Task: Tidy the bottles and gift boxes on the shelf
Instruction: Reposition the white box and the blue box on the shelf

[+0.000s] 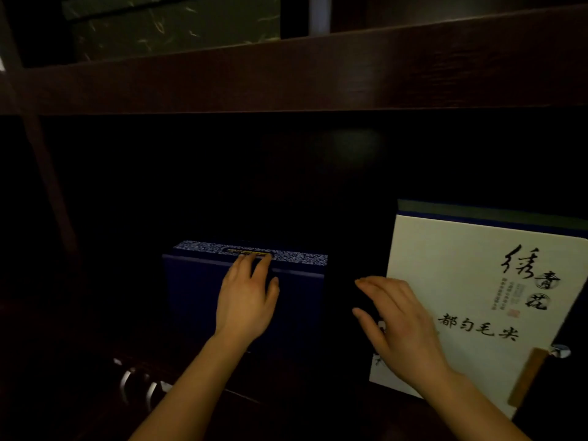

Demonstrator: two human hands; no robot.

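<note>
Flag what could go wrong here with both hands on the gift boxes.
The white gift box stands tilted, only the right hand resting on its left edge; it may tip over. The left hand lies flat against the dark blue box without gripping, so a push could skew it. The dark shelf hides obstacles.

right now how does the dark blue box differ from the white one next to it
The dark blue gift box is plain-fronted with a patterned top strip; the white gift box carries black calligraphy. The blue one looks smaller and sits further left and back; the white one stands taller at the right. The left hand lies flat on the blue box, fingers at its top edge; the right hand is at the white box's left edge. Both stand upright on the dark shelf.
</note>
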